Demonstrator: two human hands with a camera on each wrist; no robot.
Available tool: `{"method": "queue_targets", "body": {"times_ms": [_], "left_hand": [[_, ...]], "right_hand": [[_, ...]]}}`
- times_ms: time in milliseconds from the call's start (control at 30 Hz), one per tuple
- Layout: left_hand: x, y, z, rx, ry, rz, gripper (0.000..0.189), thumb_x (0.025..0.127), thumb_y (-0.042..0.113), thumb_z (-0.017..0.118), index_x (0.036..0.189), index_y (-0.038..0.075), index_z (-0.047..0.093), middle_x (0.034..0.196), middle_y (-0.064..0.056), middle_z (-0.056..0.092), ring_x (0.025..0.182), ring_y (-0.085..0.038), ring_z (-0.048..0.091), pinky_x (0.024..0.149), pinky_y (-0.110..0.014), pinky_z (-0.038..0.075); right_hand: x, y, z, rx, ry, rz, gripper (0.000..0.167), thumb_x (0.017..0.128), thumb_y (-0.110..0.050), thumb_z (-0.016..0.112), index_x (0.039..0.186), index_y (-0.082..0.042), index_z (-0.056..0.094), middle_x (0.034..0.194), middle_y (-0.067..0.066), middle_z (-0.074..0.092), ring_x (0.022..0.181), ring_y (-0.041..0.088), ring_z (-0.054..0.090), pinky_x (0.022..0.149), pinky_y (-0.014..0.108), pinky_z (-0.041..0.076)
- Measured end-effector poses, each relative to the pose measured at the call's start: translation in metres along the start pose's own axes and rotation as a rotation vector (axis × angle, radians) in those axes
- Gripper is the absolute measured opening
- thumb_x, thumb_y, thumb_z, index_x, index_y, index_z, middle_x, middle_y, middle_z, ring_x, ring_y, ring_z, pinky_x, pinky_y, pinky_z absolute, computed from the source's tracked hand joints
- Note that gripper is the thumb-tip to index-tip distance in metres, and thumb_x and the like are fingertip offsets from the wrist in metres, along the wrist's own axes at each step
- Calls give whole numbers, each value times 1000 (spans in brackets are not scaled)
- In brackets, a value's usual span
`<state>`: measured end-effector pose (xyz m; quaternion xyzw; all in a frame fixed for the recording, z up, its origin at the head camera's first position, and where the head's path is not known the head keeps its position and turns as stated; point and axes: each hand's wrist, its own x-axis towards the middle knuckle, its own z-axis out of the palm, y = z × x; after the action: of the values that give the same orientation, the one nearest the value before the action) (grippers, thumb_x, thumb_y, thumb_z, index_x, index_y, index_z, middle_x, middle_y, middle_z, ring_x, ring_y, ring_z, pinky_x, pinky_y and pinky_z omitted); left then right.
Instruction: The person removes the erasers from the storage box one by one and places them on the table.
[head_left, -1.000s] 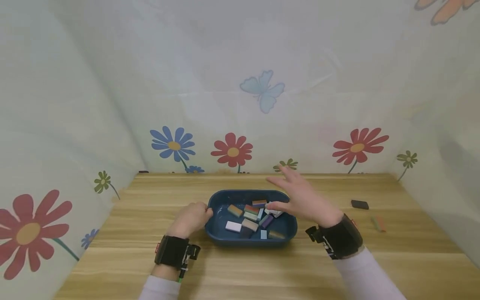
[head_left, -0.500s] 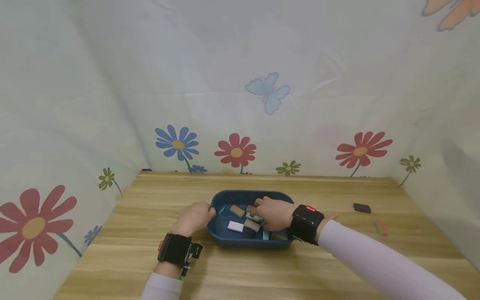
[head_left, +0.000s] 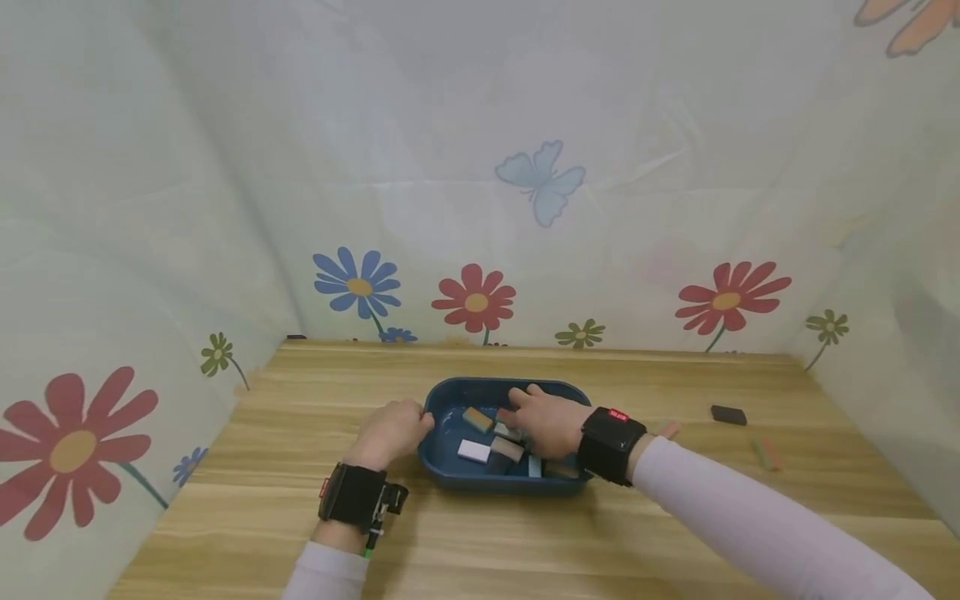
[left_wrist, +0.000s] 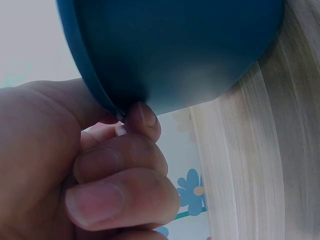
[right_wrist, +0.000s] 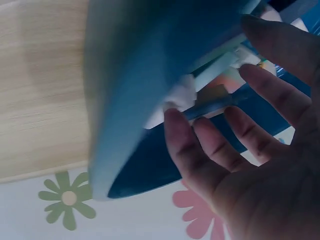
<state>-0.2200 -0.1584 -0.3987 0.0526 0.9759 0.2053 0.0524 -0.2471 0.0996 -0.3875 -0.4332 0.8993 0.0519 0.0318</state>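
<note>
A dark blue tub with several small rectangular blocks in it sits on the wooden table. My left hand grips its left rim; in the left wrist view the thumb and curled fingers pinch the edge. Inside the tub's right half, my right hand reaches among the blocks. Seen from the right wrist, its fingers are spread and slightly bent, with fingertips at a white block. Left of that hand lie a white block, a tan block and a yellowish block. The right hand hides other blocks.
On the table to the right lie a dark block, a green and orange block and a pinkish piece beside the right wrist. A flower-printed cloth closes off the back and sides.
My right hand has come down from above the tub's right end into the blocks, moving left. It has shifted only slightly in the last half second. The left hand stays on the rim.
</note>
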Motion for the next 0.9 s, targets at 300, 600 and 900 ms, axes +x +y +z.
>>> {"method": "queue_targets", "body": {"times_ms": [300, 600, 900], "left_hand": [[1, 1, 0, 23, 11, -1, 34, 99, 28, 49, 71, 11, 58, 62, -2, 48, 57, -18, 46, 53, -33, 33], [1, 0, 2, 25, 17, 20, 34, 98, 27, 48, 70, 11, 57, 62, -1, 47, 56, -18, 45, 53, -32, 32], [2, -2, 1, 33, 16, 13, 32, 99, 27, 48, 73, 10, 58, 64, -3, 49, 58, -19, 47, 54, -33, 34]], "right_hand": [[4, 11, -2, 93, 20, 48, 29, 84, -4, 72, 113, -8, 66, 92, 4, 48, 82, 23, 44, 73, 37, 43], [4, 10, -1, 95, 20, 73, 38, 81, 3, 74, 115, -11, 63, 94, 5, 49, 78, 23, 50, 72, 39, 46], [6, 13, 3, 109, 5, 76, 34, 85, 0, 73, 114, -13, 65, 97, 4, 46, 79, 24, 47, 73, 40, 44]]}}
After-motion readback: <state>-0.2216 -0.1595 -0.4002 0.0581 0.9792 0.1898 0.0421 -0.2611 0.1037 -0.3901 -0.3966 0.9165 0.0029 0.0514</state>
